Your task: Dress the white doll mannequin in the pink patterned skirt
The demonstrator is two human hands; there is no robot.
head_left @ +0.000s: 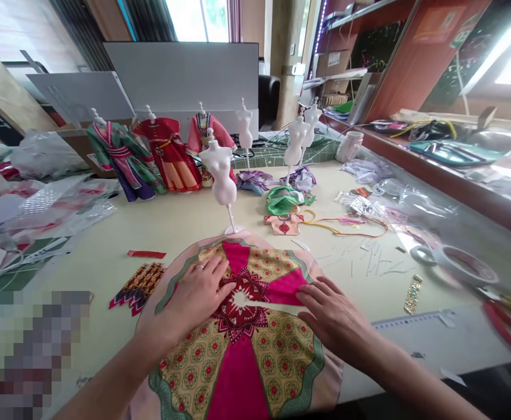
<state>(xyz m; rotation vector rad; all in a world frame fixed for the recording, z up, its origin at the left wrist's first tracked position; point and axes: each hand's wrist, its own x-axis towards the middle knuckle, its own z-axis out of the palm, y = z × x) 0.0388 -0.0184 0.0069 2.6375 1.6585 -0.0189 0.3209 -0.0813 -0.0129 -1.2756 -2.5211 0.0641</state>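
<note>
Spread over the near tabletop is a round patterned fabric piece (pixel 242 367), with pink and gold panels, a green wavy border and a dark red medallion. It has a small hole at its centre and a slit running right from there. My left hand (pixel 200 289) lies on its left part, fingers stretched over the medallion's edge. On the right, my right hand (pixel 329 312) rests with fingers spread at the slit's outer end. Neither hand grips anything that I can see. Just beyond the fabric stands a bare white mini mannequin (pixel 221 175).
Dressed mini mannequins (pixel 163 151) stand at the back left. A tiny top (pixel 284 224) and green cloth (pixel 282 201) lie behind the fabric. To the right are a tape roll (pixel 465 265), red-handled scissors (pixel 507 326), a ruler (pixel 413 321) and a gold trim piece (pixel 413 294). Patterned scraps (pixel 139 283) lie left.
</note>
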